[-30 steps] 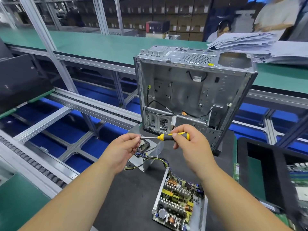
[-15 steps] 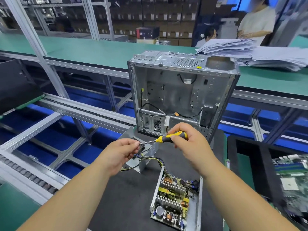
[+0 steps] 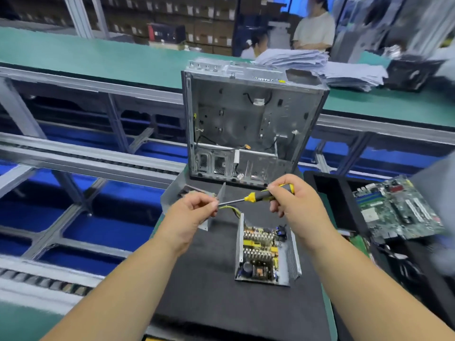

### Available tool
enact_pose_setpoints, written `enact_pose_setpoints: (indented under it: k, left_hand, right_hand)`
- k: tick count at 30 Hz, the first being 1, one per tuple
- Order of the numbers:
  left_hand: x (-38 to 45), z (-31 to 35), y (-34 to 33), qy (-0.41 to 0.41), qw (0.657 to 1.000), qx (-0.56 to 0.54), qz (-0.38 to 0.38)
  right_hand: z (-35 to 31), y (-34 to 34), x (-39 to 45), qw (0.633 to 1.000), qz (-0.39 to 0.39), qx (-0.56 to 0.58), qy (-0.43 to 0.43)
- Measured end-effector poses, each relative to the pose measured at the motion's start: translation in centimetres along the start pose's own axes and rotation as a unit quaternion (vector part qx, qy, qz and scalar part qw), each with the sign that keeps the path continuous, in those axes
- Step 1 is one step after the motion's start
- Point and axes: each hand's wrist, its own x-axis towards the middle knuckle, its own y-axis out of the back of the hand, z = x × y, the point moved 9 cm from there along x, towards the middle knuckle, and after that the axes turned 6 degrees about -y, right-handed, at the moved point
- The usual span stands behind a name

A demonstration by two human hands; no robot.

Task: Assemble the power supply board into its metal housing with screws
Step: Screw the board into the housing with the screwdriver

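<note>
Both hands sit slightly farther right and higher against the case than half a second ago, pose otherwise unchanged, view tilted a bit.

Power supply board lies on the near part of the dark mat, already seated in its open metal housing, side walls up. Judged: board rigid but fragile, dense with capacitors and heatsinks, so hold by the housing walls or board edges, not the components. Housing is thin sheet steel, stiff, light to moderate in weight, edges likely sharp. Yellow and black wires trail from its far end toward the cover.

Housing cover, bent sheet metal, lies just beyond on the mat's far left.

Right hand is wrapped around the yellow-black handle of the screwdriver, shaft pointing left. Left hand has fingers curled, thumb and forefinger pinched at the shaft tip; probably seating a screw there, too small to confirm.

Farther back an open PC case stands upright. Motherboard lies in a tray at right. Paper stack on the green bench behind.
</note>
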Motion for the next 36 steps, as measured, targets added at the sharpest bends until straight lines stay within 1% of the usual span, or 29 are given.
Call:
enact_pose_setpoints:
  k: [6,9,13,16,18,19,21,23,24,27,30,32,34,36]
  left_hand:
    - [-3.4,-3.0,-1.6,0.023,0.998,-0.036,-0.051]
    - [-4.5,-3.7,-2.4,0.031,0.997,-0.031,-0.068]
    - [-5.5,-3.9,-4.0,0.031,0.996,-0.028,-0.081]
    - [-6.3,-4.6,-5.1,0.047,0.993,-0.048,-0.094]
    - [-6.4,-5.3,-4.9,0.047,0.995,-0.051,-0.078]
    - [-6.3,-5.9,-4.3,0.048,0.997,-0.036,-0.053]
    - [-6.4,-7.6,-2.5,0.057,0.998,0.034,0.005]
    - [-6.8,-9.5,-1.1,0.079,0.990,0.113,0.030]
    - [-7.1,-10.5,-0.7,0.086,0.985,0.151,0.023]
    - [-7.6,-12.5,-1.0,0.076,0.966,0.242,-0.036]
    - [-7.3,-13.3,-1.9,0.037,0.938,0.333,-0.091]
    - [-7.1,-13.8,-2.8,0.011,0.920,0.372,-0.121]
    - [-7.2,-14.0,-3.3,-0.019,0.904,0.409,-0.121]
    - [-7.2,-13.9,-3.3,-0.047,0.890,0.441,-0.101]
  right_hand:
    - [2.4,0.7,-4.6,0.998,0.053,-0.021,-0.031]
    - [3.1,1.2,-6.1,0.997,0.066,-0.014,-0.035]
    - [3.7,1.7,-7.3,0.998,0.059,-0.012,-0.025]
    - [4.5,2.2,-7.4,0.998,0.046,-0.038,-0.029]
    - [5.1,3.0,-7.3,0.997,0.049,-0.056,-0.031]
    - [5.4,3.3,-7.3,0.997,0.047,-0.060,-0.028]
    - [5.8,3.8,-7.3,0.996,0.039,-0.079,-0.014]
    - [6.1,3.7,-7.4,0.993,0.029,-0.119,0.003]
    - [6.3,3.4,-7.4,0.990,0.018,-0.138,0.008]
    - [7.0,1.8,-7.2,0.980,-0.023,-0.197,0.017]
    - [7.5,-0.1,-6.9,0.961,-0.058,-0.271,0.027]
    - [7.6,-1.2,-6.6,0.942,-0.069,-0.325,0.043]
    - [7.7,-2.3,-6.4,0.924,-0.083,-0.368,0.055]
    - [8.0,-3.0,-6.2,0.911,-0.092,-0.397,0.064]
